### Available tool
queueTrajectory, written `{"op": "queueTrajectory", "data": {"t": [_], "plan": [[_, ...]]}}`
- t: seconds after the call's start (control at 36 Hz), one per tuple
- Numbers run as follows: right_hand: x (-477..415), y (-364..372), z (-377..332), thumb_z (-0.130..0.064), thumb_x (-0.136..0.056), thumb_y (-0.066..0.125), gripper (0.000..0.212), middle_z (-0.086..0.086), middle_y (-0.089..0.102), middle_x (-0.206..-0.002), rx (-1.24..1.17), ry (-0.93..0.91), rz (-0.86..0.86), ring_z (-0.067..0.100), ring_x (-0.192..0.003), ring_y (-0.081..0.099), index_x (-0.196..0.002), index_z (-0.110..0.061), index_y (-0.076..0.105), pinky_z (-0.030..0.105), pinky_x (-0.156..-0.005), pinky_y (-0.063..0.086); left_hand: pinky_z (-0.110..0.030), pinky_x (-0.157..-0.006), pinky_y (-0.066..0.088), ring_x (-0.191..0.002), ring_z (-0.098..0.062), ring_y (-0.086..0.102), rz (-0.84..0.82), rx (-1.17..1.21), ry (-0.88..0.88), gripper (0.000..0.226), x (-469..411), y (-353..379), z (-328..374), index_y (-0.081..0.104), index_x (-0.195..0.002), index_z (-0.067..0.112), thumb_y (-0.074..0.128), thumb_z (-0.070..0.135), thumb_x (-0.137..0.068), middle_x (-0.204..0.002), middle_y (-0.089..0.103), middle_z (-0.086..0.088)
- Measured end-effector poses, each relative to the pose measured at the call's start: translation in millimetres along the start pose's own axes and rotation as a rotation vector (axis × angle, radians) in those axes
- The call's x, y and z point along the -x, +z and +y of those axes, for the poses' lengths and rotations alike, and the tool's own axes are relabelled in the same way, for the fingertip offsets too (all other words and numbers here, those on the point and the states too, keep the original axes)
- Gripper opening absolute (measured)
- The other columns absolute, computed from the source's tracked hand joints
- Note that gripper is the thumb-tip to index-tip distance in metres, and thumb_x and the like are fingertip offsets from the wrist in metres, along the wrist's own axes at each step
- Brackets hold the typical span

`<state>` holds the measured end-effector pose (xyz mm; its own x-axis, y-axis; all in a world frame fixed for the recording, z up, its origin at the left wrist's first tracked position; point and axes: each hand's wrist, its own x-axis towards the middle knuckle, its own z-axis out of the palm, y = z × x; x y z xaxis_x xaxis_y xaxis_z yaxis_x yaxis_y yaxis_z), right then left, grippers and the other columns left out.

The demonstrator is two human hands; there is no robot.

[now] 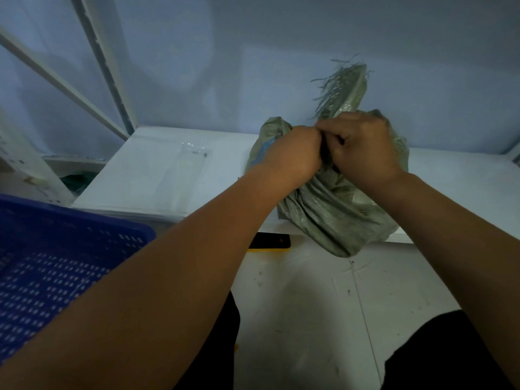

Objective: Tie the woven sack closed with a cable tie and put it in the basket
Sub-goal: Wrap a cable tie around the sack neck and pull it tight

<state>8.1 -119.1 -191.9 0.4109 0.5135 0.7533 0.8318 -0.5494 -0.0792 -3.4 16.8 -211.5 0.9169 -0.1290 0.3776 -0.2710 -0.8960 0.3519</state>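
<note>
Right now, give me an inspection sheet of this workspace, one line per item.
Surface: white tabletop, grey-green woven sack overhanging its front edge.
Job's things: sack neck gathered, frayed top sticking up; blue perforated plastic basket lower left; cable tie not visible.
Clutter: clear plastic packet on tabletop; black-and-yellow object below its edge.
Grippers: left hand and right hand both grip the sack neck.
Cables: nothing seen.
Surroundings: pale blue wall; white metal frame at left.

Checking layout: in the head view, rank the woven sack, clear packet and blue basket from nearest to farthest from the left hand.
1. The woven sack, gripped at its neck by the left hand.
2. The clear packet, on the table to its left.
3. The blue basket, lower left, off the table.
</note>
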Motion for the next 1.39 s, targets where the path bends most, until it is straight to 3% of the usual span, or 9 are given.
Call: {"op": "queueTrajectory", "data": {"t": [0.08, 0.22, 0.44, 0.61, 0.83, 0.97, 1.06, 1.22, 1.39], "plan": [[-2, 0, 1, 0.007, -0.086, 0.066, 0.019, 0.016, 0.077, -0.083, -0.007, 0.014, 0.006, 0.03, -0.076, 0.072, -0.096, -0.002, 0.08, 0.017, -0.077, 0.042, -0.022, -0.063, 0.03, -0.062, -0.011, 0.042, -0.027, 0.074, -0.048, 0.024, 0, -2, 0, 0.055, -0.072, 0.007, 0.044, 0.001, -0.093, -0.064, 0.04, 0.005], [-4, 5, 1, -0.004, -0.094, 0.063, 0.021, 0.017, 0.076, -0.094, -0.005, 0.002, -0.014, 0.032, -0.085, 0.072, -0.108, -0.003, 0.077, 0.042, -0.078, 0.058, -0.023, -0.058, 0.036, -0.061, -0.011, 0.045, 0.019, 0.281, -0.225, 0.036, -2, -4, 2, 0.041, -0.059, 0.017, 0.043, 0.001, -0.091, -0.062, 0.044, 0.003], [-3, 9, 5, 0.001, -0.093, 0.06, 0.027, 0.02, 0.075, -0.1, -0.023, 0.06, -0.012, 0.035, -0.089, 0.072, -0.116, 0.0, 0.074, 0.043, -0.083, 0.059, -0.021, -0.065, 0.034, -0.057, -0.004, 0.041, 0.065, 0.291, -0.23, 0.023, -1, -7, 7, 0.052, -0.077, 0.009, 0.04, 0.005, -0.095, -0.062, 0.044, 0.005], [-2, 6, 5, 0.009, -0.085, 0.053, 0.039, 0.019, 0.076, -0.102, -0.029, 0.106, -0.036, 0.034, -0.091, 0.072, -0.115, -0.003, 0.075, 0.046, -0.083, 0.059, -0.025, -0.054, 0.034, -0.055, -0.011, 0.045, 0.096, 0.695, -0.365, 0.038, 2, -15, 16, 0.045, -0.06, 0.014, 0.039, 0.017, -0.098, -0.061, 0.049, 0.0], [-5, 6, -2, 0.002, -0.093, 0.052, 0.036, 0.013, 0.077, -0.095, -0.068, 0.196, 0.052, 0.027, -0.078, 0.07, -0.123, -0.006, 0.071, 0.024, -0.073, 0.046, -0.033, -0.087, 0.052, -0.092, -0.014, 0.066, 0.213, 0.847, -0.386, 0.034, 4, -19, 15, 0.071, -0.099, 0.016, 0.04, 0.032, -0.1, -0.097, 0.072, -0.001], [-3, 7, 0, -0.001, -0.091, 0.048, 0.044, 0.012, 0.077, -0.103, -0.029, 0.163, -0.046, 0.033, -0.086, 0.07, -0.13, -0.012, 0.065, 0.044, -0.076, 0.057, -0.04, -0.09, 0.051, -0.094, -0.018, 0.065, 0.229, 0.811, -0.383, 0.036, 4, -19, 15, 0.07, -0.096, 0.013, 0.039, 0.03, -0.101, -0.095, 0.071, -0.004], [-1, 9, 1, -0.003, -0.091, 0.047, 0.043, 0.013, 0.074, -0.11, -0.039, 0.167, -0.018, 0.031, -0.094, 0.07, -0.13, -0.01, 0.063, 0.041, -0.079, 0.057, -0.037, -0.082, 0.049, -0.089, -0.02, 0.064, 0.255, 0.755, -0.375, 0.036, 3, -18, 14, 0.066, -0.089, 0.009, 0.037, 0.026, -0.102, -0.089, 0.069, -0.005], [-4, 8, 3, -0.011, -0.091, 0.049, 0.011, 0.008, 0.06, -0.078, 0.152, 0.299, -0.019, 0.024, -0.067, 0.052, -0.089, -0.008, 0.059, 0.034, -0.056, 0.036, -0.029, -0.064, 0.038, -0.068, -0.014, 0.051, 0.297, 0.693, -0.389, 0.034, -3, -12, 7, 0.05, -0.073, 0.012, 0.036, 0.022, -0.102, -0.071, 0.055, -0.002], [-1, 10, 9, -0.051, -0.098, 0.031, 0.06, 0.009, 0.058, -0.066, 0.176, 0.674, -0.319, 0.029, -0.066, 0.057, -0.061, -0.012, 0.056, 0.035, -0.062, 0.041, -0.027, -0.058, 0.035, -0.062, -0.009, 0.046, 0.268, 0.69, -0.372, 0.034, -2, -12, 7, 0.047, -0.069, 0.014, 0.037, 0.018, -0.101, -0.067, 0.051, 0.002]]}}
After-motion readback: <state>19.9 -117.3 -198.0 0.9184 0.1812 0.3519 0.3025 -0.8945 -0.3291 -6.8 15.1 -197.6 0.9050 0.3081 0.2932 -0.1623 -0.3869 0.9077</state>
